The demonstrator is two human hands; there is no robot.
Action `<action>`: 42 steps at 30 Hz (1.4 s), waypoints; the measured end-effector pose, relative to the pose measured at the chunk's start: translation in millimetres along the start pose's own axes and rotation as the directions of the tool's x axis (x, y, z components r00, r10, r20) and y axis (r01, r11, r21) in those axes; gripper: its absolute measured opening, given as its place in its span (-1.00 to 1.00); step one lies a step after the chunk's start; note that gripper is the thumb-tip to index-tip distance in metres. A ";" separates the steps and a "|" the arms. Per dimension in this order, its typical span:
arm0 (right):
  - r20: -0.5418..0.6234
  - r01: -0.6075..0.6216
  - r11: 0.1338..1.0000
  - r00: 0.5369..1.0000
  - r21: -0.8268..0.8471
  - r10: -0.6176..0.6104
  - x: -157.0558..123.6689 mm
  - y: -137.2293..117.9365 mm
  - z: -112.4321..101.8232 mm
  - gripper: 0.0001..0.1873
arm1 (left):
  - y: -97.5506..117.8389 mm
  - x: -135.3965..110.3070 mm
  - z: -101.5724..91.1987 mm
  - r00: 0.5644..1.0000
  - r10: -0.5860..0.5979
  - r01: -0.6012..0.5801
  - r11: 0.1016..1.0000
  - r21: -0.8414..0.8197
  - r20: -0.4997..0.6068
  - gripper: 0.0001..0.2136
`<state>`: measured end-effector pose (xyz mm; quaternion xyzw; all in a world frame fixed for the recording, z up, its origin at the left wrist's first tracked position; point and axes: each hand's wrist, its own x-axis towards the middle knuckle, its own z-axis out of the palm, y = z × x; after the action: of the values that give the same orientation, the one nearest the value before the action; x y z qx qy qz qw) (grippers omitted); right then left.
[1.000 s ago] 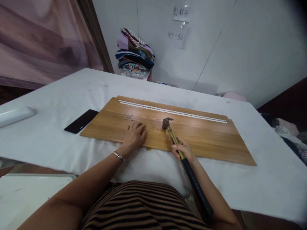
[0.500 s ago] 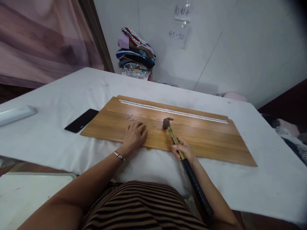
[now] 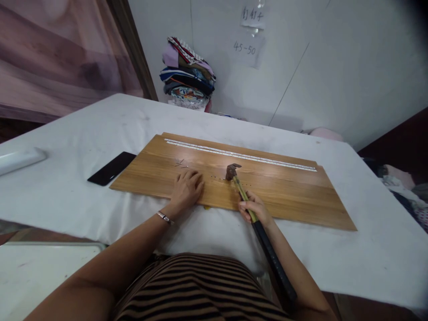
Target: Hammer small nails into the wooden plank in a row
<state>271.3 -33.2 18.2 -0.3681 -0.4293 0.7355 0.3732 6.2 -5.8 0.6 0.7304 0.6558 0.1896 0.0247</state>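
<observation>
My right hand (image 3: 254,207) grips a claw hammer (image 3: 243,192) partway along its yellow shaft, with the black grip trailing back over my forearm. The rusty hammer head is at the middle of a wooden board (image 3: 284,196), among a row of small nail heads (image 3: 216,178) in the wood. Whether it touches the board I cannot tell. Flat on the board's near left part lies my left hand (image 3: 187,186), fingers stretched and holding nothing. Just beyond its fingertips are several loose nails (image 3: 180,163).
Two white measuring strips (image 3: 240,155) run along the board's far side. A black phone (image 3: 112,168) lies left of the board on the white-covered table (image 3: 140,118). Folded clothes (image 3: 189,76) are stacked by the wall. A white object (image 3: 22,160) sits at the far left.
The whole view has shifted very slightly. Both hands and the hammer keep the same places on the board.
</observation>
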 end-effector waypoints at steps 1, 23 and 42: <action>0.001 -0.002 1.000 1.000 0.003 0.002 -0.2 -0.2 -0.1 -0.51 | 0.1 0.0 0.0 1.000 0.001 -0.001 1.000 0.000 0.000 -0.67; 0.009 -0.001 1.000 1.000 0.021 0.001 -0.3 1.1 -1.9 -0.52 | 4.0 -0.4 -5.7 1.000 0.000 0.000 1.000 0.004 0.001 -0.67; 0.002 0.002 1.000 1.000 0.016 -0.002 -0.2 3.0 -2.2 -0.52 | 3.4 0.0 -4.5 1.000 -0.004 0.004 1.000 0.011 0.014 -0.68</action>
<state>272.6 -33.6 14.7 -0.3639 -0.4243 0.7389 0.3761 8.1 -7.2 5.8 0.7304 0.6582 0.1806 0.0255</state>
